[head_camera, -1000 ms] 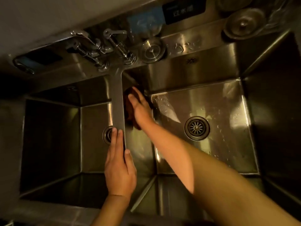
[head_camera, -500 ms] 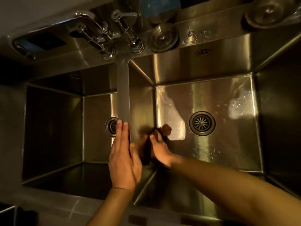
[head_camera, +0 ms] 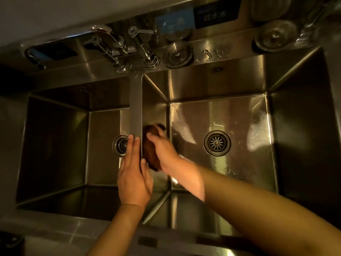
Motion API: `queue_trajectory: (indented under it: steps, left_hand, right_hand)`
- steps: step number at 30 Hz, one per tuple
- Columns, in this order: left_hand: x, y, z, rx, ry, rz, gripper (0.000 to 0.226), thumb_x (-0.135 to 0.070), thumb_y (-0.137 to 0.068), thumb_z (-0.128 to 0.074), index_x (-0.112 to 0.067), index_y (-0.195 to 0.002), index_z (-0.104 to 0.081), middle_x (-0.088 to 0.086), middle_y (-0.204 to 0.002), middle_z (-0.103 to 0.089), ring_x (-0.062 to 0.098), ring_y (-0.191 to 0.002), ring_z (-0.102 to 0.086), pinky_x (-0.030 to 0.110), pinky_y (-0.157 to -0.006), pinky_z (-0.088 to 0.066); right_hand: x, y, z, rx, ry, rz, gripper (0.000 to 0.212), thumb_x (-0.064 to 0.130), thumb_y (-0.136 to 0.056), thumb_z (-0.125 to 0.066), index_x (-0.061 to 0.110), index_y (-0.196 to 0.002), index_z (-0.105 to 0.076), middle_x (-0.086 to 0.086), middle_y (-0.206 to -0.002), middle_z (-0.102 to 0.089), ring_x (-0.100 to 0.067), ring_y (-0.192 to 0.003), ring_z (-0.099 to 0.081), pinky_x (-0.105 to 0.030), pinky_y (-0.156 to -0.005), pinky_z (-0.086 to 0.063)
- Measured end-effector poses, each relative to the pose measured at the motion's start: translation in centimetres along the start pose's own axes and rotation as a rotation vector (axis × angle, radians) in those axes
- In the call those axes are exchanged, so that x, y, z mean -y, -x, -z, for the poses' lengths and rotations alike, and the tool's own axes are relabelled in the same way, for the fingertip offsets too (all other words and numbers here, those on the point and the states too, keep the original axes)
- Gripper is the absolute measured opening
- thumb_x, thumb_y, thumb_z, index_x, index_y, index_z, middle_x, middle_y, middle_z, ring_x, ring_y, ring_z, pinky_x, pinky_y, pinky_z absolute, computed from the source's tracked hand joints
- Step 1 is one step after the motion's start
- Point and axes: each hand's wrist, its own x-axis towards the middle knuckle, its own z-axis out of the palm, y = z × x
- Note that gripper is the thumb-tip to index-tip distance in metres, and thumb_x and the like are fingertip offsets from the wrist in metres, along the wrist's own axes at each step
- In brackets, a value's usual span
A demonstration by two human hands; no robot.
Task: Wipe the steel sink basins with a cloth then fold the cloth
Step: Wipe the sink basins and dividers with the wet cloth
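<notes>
A double steel sink fills the view, with a left basin (head_camera: 103,154) and a right basin (head_camera: 243,122) split by a flat divider (head_camera: 136,104). My left hand (head_camera: 134,174) rests flat on the divider, fingers straight and pointing away from me. My right hand (head_camera: 164,150) reaches into the right basin and presses a bunched brown cloth (head_camera: 150,159) against the divider-side wall. The cloth shows above and below my thumb; the rest is hidden under my palm.
Each basin has a round drain: the left one (head_camera: 120,145) and the right one (head_camera: 217,143). Taps (head_camera: 118,47) stand at the back over the divider. Two round drain stoppers (head_camera: 178,54) (head_camera: 273,36) lie on the wet back ledge. Water drops dot the right basin floor.
My right hand swept the cloth along the divider wall from its far end toward me, then back out level with my left fingers. My left hand stayed on the divider.
</notes>
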Motion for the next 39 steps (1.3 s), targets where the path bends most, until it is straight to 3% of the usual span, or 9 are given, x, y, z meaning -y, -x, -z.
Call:
queue_trajectory:
  steps: [8, 11, 14, 15, 20, 24, 28, 33, 39]
  left_hand:
    - [-0.4, 0.0, 0.2, -0.003, -0.02, 0.035, 0.06, -0.032, -0.106, -0.031, -0.034, -0.165, -0.019, -0.022, -0.172, -0.006, 0.002, -0.151, -0.022, 0.032, -0.115, -0.03]
    - [-0.4, 0.0, 0.2, -0.005, -0.029, 0.009, 0.06, -0.03, -0.105, -0.032, -0.03, -0.165, -0.021, -0.017, -0.173, -0.009, 0.011, -0.153, -0.03, 0.037, -0.116, -0.037]
    - [-0.5, 0.1, 0.3, -0.008, -0.033, 0.007, 0.062, -0.027, -0.103, -0.034, -0.026, -0.164, -0.023, -0.013, -0.173, -0.011, 0.016, -0.152, -0.034, 0.043, -0.115, -0.042]
    - [-0.5, 0.0, 0.3, -0.008, -0.031, 0.009, 0.062, -0.027, -0.103, -0.034, -0.027, -0.164, -0.023, -0.013, -0.173, -0.011, 0.017, -0.151, -0.036, 0.044, -0.114, -0.043]
    - [-0.7, 0.1, 0.3, -0.002, -0.042, 0.016, 0.062, -0.028, -0.104, -0.034, -0.028, -0.165, -0.021, -0.015, -0.173, -0.008, 0.021, -0.147, -0.041, 0.048, -0.111, -0.046]
    - [-0.7, 0.0, 0.4, 0.021, -0.035, 0.032, 0.064, -0.025, -0.105, -0.038, -0.031, -0.165, -0.017, -0.019, -0.173, -0.003, 0.023, -0.146, -0.042, 0.049, -0.109, -0.047]
    - [-0.9, 0.0, 0.6, 0.036, -0.033, 0.034, 0.063, -0.029, -0.105, -0.033, -0.029, -0.166, -0.015, -0.017, -0.173, -0.002, 0.022, -0.148, -0.041, 0.049, -0.11, -0.047]
    - [-0.7, -0.2, 0.5, 0.039, -0.035, 0.024, 0.064, -0.029, -0.105, -0.033, -0.029, -0.166, -0.015, -0.015, -0.174, -0.002, 0.025, -0.144, -0.045, 0.047, -0.106, -0.048]
    - [-0.7, -0.3, 0.5, 0.039, -0.015, 0.011, 0.063, -0.026, -0.104, -0.035, -0.025, -0.165, -0.019, -0.008, -0.174, -0.008, 0.027, -0.147, -0.041, 0.047, -0.108, -0.046]
  right_hand:
    - [3.5, 3.6, 1.6, 0.11, 0.546, 0.405, 0.054, 0.021, -0.102, -0.058, 0.036, -0.152, -0.042, 0.003, -0.153, -0.044, -0.017, -0.136, -0.049, -0.042, -0.115, -0.044]
    - [1.6, 7.6, 4.9, 0.105, 0.864, 0.462, 0.057, 0.02, -0.1, -0.061, 0.029, -0.152, -0.039, 0.003, -0.156, -0.04, -0.012, -0.138, -0.044, -0.03, -0.117, -0.038]
    - [-0.1, 12.6, 8.6, 0.158, 0.963, 0.348, 0.056, 0.02, -0.098, -0.062, 0.029, -0.147, -0.036, 0.002, -0.142, -0.048, -0.006, -0.116, -0.057, -0.016, -0.096, -0.049]
    - [-0.7, 14.2, 9.5, 0.176, 0.975, 0.308, 0.053, 0.021, -0.097, -0.062, 0.029, -0.144, -0.038, 0.002, -0.136, -0.05, -0.007, -0.11, -0.059, -0.018, -0.091, -0.05]
    - [-4.3, 17.6, 8.8, 0.209, 1.215, 0.227, 0.049, 0.032, -0.095, -0.061, 0.029, -0.143, -0.051, -0.002, -0.135, -0.054, -0.02, -0.12, -0.055, -0.034, -0.105, -0.045]
    - [-5.7, 14.0, 6.2, 0.358, 1.277, 0.046, 0.034, 0.037, -0.101, -0.05, 0.021, -0.129, -0.061, -0.01, -0.133, -0.059, -0.03, -0.121, -0.056, -0.04, -0.103, -0.047]
    - [-7.0, 9.2, 4.6, 0.476, 1.283, -0.191, 0.038, 0.038, -0.105, -0.045, 0.021, -0.136, -0.06, -0.01, -0.142, -0.057, -0.029, -0.127, -0.055, -0.038, -0.097, -0.042]
    - [-8.2, 5.6, 8.0, 0.459, 1.365, -0.322, 0.044, 0.042, -0.106, -0.043, 0.023, -0.143, -0.056, -0.01, -0.149, -0.052, -0.031, -0.135, -0.05, -0.039, -0.109, -0.038]
    - [-6.6, 5.2, 18.9, 0.275, 1.457, -0.553, 0.042, 0.042, -0.103, -0.046, 0.024, -0.137, -0.06, -0.009, -0.143, -0.057, -0.027, -0.125, -0.055, -0.034, -0.097, -0.039]
